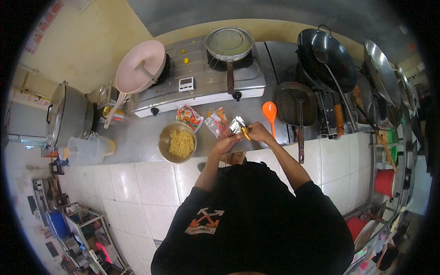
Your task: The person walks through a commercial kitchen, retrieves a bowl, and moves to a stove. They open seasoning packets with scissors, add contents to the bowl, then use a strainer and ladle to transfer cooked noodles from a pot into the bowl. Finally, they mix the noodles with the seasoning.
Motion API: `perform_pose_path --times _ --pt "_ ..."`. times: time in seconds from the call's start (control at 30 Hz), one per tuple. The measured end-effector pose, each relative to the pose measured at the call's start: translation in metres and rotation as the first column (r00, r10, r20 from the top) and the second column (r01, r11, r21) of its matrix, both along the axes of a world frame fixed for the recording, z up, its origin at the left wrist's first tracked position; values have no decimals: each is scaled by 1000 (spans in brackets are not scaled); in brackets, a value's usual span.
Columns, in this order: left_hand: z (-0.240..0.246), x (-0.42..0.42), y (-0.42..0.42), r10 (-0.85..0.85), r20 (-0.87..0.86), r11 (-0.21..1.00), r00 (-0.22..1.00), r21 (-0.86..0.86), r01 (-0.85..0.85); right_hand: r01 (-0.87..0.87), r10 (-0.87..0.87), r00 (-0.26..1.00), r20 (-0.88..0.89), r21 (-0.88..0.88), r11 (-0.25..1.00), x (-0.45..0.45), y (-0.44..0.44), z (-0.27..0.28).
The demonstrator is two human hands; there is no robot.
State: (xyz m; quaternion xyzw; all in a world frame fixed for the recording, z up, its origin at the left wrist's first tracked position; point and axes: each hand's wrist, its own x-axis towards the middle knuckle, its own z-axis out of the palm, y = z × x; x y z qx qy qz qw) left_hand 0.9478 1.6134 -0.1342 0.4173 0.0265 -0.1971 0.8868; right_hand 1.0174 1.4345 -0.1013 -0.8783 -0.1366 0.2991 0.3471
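Observation:
Over the front edge of the steel counter, my left hand pinches a silver foil sachet. My right hand grips yellow-handled scissors against the sachet; the blades are too small to make out. Just beyond my left hand lies an opened clear and orange plastic packet. Another red and orange noodle packet is farther left. Below that packet, a metal bowl holds a block of yellow noodles. An orange plastic spoon rests to the right of my right hand.
Behind is a two-burner gas stove with a timer, a pink frying pan and a saucepan with a strainer. Plastic jugs stand left, near a large pot. Right are a grill pan and a black wok.

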Motion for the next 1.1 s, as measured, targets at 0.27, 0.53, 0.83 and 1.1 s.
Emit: perform_pose_path --times 0.27,0.53,0.83,1.1 --pt "-32 3 3 -109 -5 986 994 123 108 6 -6 1000 -11 9 1000 -4 -6 2" --pt "-18 -17 1 -108 -66 977 992 177 118 -180 171 982 -74 -139 974 15 -16 7" --pt "31 -80 86 83 26 995 996 -49 -82 -123 287 937 198 -582 804 19 -22 -39" --pt "106 -109 220 291 143 593 946 749 -295 24 50 828 559 -125 992 -9 60 23"
